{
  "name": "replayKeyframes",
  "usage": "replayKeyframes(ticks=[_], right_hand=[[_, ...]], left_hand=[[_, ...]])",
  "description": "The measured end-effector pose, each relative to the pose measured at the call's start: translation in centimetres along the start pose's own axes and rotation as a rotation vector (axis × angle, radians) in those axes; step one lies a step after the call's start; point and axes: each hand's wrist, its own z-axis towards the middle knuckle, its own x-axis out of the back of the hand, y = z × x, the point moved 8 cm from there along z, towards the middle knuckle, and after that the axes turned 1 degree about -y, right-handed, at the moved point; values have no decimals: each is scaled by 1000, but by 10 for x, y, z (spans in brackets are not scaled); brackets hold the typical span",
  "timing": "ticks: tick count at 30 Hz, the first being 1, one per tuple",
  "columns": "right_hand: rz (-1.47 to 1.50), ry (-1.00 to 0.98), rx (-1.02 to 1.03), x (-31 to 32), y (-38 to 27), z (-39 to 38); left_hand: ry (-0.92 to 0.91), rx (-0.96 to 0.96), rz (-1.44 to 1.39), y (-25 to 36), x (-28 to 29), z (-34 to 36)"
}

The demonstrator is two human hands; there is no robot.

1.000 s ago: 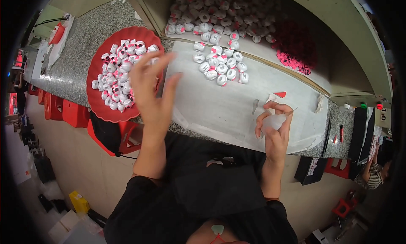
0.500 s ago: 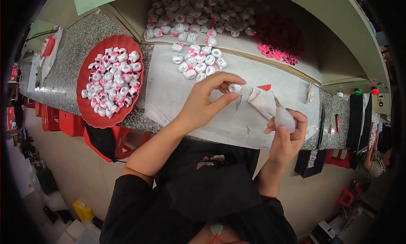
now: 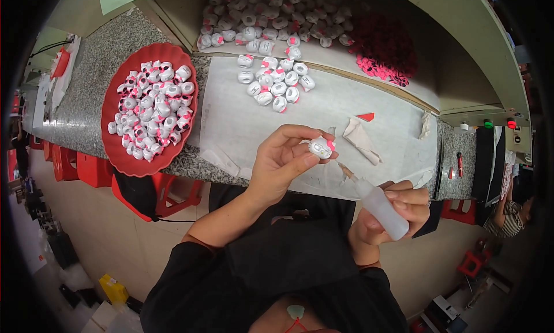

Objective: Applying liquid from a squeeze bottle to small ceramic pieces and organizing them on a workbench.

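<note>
Between the thumb and fingers of my left hand (image 3: 285,158) is a small white figurine head (image 3: 319,148) with a pink bow. My right hand (image 3: 398,212) is wrapped round a translucent squeeze bottle (image 3: 383,211) with a thin needle tip. The bottle is tilted, and its tip points up toward the figurine head, close to it. Beyond my left hand, several similar white heads (image 3: 279,88) lie in a loose group on white paper (image 3: 225,114). A crumpled cloth (image 3: 360,138) and a red scrap (image 3: 365,117) lie just past the bottle's tip.
On the left, a red scalloped tray (image 3: 108,125) holds many white-and-pink pieces. The back shelf carries a heap of white heads (image 3: 277,13) and a pile of pink parts (image 3: 381,65). A red marker (image 3: 460,164) lies on the granite counter to the right. Red stools (image 3: 95,168) stand below.
Both hands have come nearer to my body. The bottle has gone from upright to tilted, with its tip now by the figurine head, which has turned to show its pink bow.
</note>
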Motion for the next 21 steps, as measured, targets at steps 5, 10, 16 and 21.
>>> replayKeyframes(ticks=[5,10,16,21], right_hand=[[-82,-30,69,-10,-5,-2],[-63,-18,94,-12,-9,-6],[-60,12,101,-10,-5,-10],[-68,-3,65,-9,-5,-12]], left_hand=[[-24,-28,5,2,1,-3],[-3,-32,20,3,2,-5],[47,18,79,3,4,-5],[46,34,82,1,5,-5]])
